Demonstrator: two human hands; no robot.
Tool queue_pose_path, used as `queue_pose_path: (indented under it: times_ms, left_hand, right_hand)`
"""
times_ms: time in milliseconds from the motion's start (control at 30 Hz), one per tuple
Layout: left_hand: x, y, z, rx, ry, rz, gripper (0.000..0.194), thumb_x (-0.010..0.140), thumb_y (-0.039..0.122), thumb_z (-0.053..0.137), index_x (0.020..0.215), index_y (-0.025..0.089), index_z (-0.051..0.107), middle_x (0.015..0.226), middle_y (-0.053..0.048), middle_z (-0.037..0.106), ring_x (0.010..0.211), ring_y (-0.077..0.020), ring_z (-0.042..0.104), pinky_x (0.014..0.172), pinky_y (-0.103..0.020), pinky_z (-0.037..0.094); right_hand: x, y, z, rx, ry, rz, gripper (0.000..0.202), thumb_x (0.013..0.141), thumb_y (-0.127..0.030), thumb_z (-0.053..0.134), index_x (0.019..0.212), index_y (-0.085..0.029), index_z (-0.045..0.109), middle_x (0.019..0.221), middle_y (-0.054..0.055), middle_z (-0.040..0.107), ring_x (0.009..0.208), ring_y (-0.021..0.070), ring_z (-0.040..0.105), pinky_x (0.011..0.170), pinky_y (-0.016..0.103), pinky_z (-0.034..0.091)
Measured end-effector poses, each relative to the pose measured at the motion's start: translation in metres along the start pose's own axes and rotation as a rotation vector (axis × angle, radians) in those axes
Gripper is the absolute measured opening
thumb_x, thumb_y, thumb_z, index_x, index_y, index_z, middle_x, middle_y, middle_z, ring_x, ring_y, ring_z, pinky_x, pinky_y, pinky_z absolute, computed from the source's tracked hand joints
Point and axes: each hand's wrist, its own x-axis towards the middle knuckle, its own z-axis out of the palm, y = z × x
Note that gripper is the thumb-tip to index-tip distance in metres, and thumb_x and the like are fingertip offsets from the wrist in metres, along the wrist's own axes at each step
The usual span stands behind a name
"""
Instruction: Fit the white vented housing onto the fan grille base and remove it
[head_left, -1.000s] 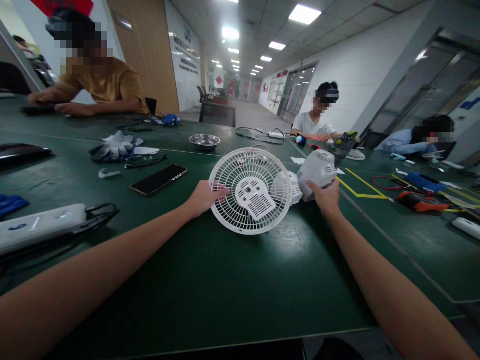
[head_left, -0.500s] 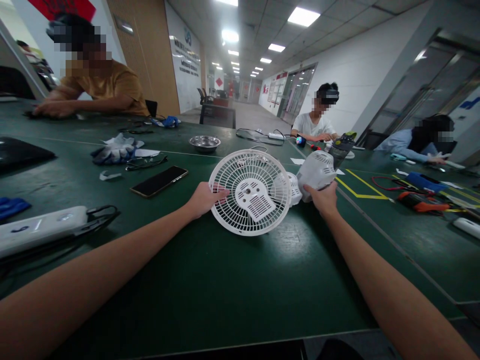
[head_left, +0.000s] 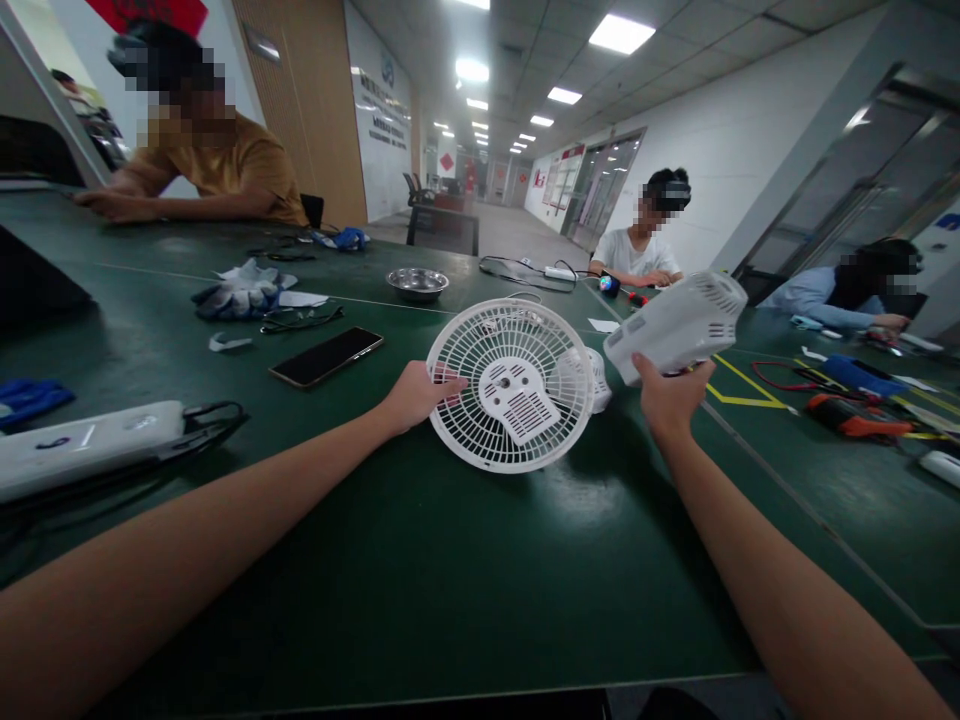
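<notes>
My left hand [head_left: 417, 397] grips the left edge of a round white fan grille [head_left: 512, 450], its thumb over the bars. The grille stands tilted above the green table [head_left: 465, 590], with a slotted plate at its middle. My right hand [head_left: 673, 398] is closed round a white plastic housing [head_left: 671, 325] with vent slots, held to the right of the grille and apart from it. Behind the grille's right side is another white slotted part [head_left: 599, 381], partly hidden by the bars.
A phone [head_left: 328, 357], gloves [head_left: 238, 291] and a power strip [head_left: 90, 448] lie on the left. A metal bowl [head_left: 418, 284] stands behind the grille. An orange and black tool [head_left: 855, 415] lies right. Three people sit around the table.
My right hand has lifted the white housing up and right, tilting it and moving it away from the slotted part. My left hand still holds the grille in nearly the same pose.
</notes>
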Motion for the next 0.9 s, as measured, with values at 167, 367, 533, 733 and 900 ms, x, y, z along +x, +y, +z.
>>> queue_pose_path:
  times_ms: [167, 367, 533, 733, 900]
  left_hand:
    - [0.0, 0.0, -0.001, -0.007, -0.013, 0.015, 0.015, 0.081, 0.031, 0.078, 0.087, 0.018, 0.074, 0.086, -0.006, 0.076, 0.078, -0.0212, 0.073, 0.076, -0.038, 0.061]
    - [0.0, -0.001, -0.002, 0.019, -0.015, 0.023, 0.014, 0.082, 0.031, 0.077, 0.087, 0.018, 0.074, 0.086, -0.006, 0.076, 0.076, -0.0211, 0.072, 0.073, -0.037, 0.061]
    - [-0.002, 0.003, 0.0, 0.005, -0.007, 0.014, 0.014, 0.081, 0.031, 0.077, 0.086, 0.018, 0.074, 0.085, -0.005, 0.076, 0.078, -0.0215, 0.072, 0.076, -0.039, 0.061]
    - [-0.002, 0.004, 0.001, 0.032, 0.009, 0.013, 0.015, 0.081, 0.03, 0.077, 0.086, 0.017, 0.074, 0.084, -0.007, 0.076, 0.074, -0.0209, 0.072, 0.071, -0.036, 0.06]
    - [0.001, 0.0, -0.001, 0.038, -0.014, 0.0, 0.016, 0.082, 0.031, 0.076, 0.087, 0.016, 0.073, 0.085, -0.005, 0.076, 0.078, -0.0206, 0.073, 0.077, -0.038, 0.061]
  right_hand:
    - [-0.019, -0.035, -0.001, 0.025, -0.058, -0.054, 0.08, 0.063, -0.052, 0.084, 0.126, -0.021, 0.045, 0.117, 0.015, 0.07, 0.105, 0.0327, 0.07, 0.09, 0.047, 0.055]
    - [-0.039, -0.044, 0.007, -0.018, -0.36, 0.017, 0.078, 0.059, -0.059, 0.083, 0.12, -0.021, 0.052, 0.109, 0.013, 0.072, 0.095, 0.0322, 0.069, 0.09, 0.049, 0.054]
    - [-0.041, -0.037, 0.01, -0.017, -0.351, -0.008, 0.086, 0.06, -0.061, 0.083, 0.128, -0.019, 0.052, 0.112, 0.016, 0.072, 0.095, 0.0325, 0.069, 0.089, 0.05, 0.054]
    - [-0.017, -0.018, 0.004, -0.015, -0.203, 0.014, 0.09, 0.059, -0.056, 0.085, 0.132, -0.017, 0.05, 0.114, 0.016, 0.072, 0.095, 0.0316, 0.07, 0.09, 0.048, 0.054]
    - [0.01, 0.016, -0.003, -0.005, -0.167, 0.038, 0.089, 0.059, -0.053, 0.086, 0.132, -0.018, 0.048, 0.122, 0.018, 0.069, 0.104, 0.0324, 0.069, 0.092, 0.049, 0.053]
